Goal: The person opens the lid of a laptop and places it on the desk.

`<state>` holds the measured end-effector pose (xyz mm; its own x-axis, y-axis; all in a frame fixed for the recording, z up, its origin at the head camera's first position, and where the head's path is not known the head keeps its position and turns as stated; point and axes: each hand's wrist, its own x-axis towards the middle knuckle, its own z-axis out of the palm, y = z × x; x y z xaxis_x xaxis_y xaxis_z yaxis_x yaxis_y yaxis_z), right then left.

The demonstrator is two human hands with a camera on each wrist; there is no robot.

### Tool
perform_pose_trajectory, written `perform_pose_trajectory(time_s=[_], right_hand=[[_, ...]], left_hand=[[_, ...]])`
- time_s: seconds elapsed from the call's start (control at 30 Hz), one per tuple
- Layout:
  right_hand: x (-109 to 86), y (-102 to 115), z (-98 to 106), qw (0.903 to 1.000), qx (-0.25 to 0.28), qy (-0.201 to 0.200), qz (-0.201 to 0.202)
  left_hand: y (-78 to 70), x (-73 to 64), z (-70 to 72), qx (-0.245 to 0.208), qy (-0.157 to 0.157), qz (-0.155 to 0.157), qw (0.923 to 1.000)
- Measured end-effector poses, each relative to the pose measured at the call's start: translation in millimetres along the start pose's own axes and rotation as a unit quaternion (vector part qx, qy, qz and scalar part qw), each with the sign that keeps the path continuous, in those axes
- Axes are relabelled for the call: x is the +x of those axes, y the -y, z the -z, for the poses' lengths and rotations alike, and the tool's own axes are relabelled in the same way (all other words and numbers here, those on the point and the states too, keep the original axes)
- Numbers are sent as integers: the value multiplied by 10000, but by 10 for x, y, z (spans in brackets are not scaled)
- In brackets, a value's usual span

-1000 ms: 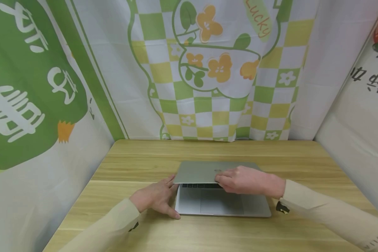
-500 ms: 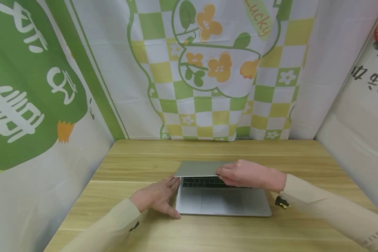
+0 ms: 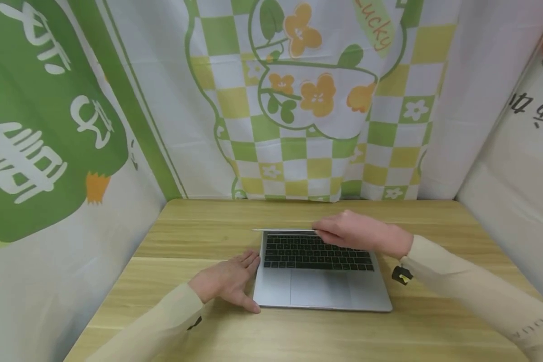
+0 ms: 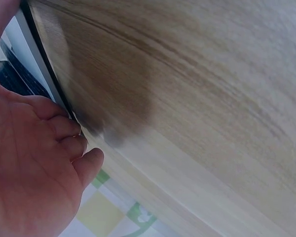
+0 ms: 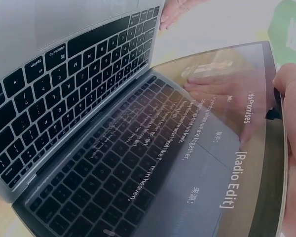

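Observation:
A silver laptop (image 3: 273, 289) lies on the wooden table with its black keyboard (image 3: 319, 251) exposed. Its lid stands raised, seen edge-on in the head view. Along the lid's top edge, my right hand (image 3: 359, 231) pinches the rim between thumb and fingers. White lyric text and reflections of the keyboard and a hand show on the dark screen (image 5: 212, 163) in the right wrist view. My left hand (image 3: 228, 282) rests at the laptop's left side, fingers extended along the edge and thumb by the front corner. Its fingertips (image 4: 91, 160) lie right beside that edge.
The wooden table (image 3: 199, 231) runs back to a patterned curtain (image 3: 294, 151) with green and yellow checks. Cloth walls close in both sides, the left one printed with a large green shape (image 3: 50, 120). A small dark device (image 3: 402, 275) hangs below the right cuff.
My right hand has lifted the lid up and back, from low over the keyboard to nearly edge-on, uncovering the keys. The left hand has stayed at the laptop's left side.

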<state>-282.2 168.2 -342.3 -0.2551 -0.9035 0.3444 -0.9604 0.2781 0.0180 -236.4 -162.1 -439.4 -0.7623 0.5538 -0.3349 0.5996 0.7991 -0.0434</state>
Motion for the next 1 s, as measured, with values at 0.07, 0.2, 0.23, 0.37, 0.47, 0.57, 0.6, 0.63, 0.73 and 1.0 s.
perform_pose_trajectory(time_s=[0.07, 0.2, 0.23, 0.37, 0.47, 0.57, 0.6, 0.63, 0.73, 1.0], right_hand=[[14, -22, 17, 10000, 65, -21, -22], [40, -61, 42, 9998, 168, -71, -92], [46, -70, 47, 9997, 177, -54, -130], [59, -103, 67, 9994, 180, -58, -290], [67, -142, 75, 9993, 136, -147, -321], [75, -183, 86, 9993, 43, -239, -298], [80, -193, 92, 9993, 24, -255, -285], [83, -203, 98, 9993, -1, -259, -288], [99, -222, 128, 9989, -44, -243, -405], [154, -312, 198, 9953, 333, 29, -909]], left_hand=[[2, 9, 8, 12, 4, 23, 10000], [6, 28, 11, 26, -5, 31, 10000], [8, 33, 10, 22, -3, 26, 10000], [2, 42, 21, 1, 32, 10, 10000], [-3, 47, 29, -17, 77, 31, 10000], [-4, 50, 35, -19, 91, 47, 9999], [-5, 50, 37, -22, 95, 47, 9999], [-7, 49, 38, -19, 99, 48, 9999], [-12, 40, 43, -34, 88, 37, 9999], [-7, 10, 31, -203, 67, 37, 9998]])
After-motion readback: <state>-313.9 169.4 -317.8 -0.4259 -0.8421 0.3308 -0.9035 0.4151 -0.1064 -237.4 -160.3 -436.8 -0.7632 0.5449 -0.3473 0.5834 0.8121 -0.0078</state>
